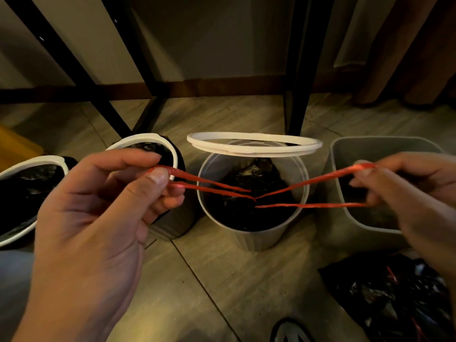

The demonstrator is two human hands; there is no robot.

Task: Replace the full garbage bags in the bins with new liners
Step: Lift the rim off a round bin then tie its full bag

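a black garbage bag (249, 176) sits crumpled inside the round middle bin (259, 236), its red drawstrings (308, 205) pulled out to both sides. the left hand (98, 218) pinches the left loop between thumb and curled fingers; the right hand (419, 193) pinches the right loop likewise.

Wood-look plank floor (222, 280). Standing on it, between left grip (98, 218) and right grip (424, 193): round grey bin (259, 238). Behind left grip: two black-lined bins (138, 138) (27, 162) with white rim rings, side by side. Behind right grip: rectangular grey bin (332, 225). Below right grip: crumpled black garbage bag (385, 297) lying on the planks. Farther back: black frame legs (294, 107).
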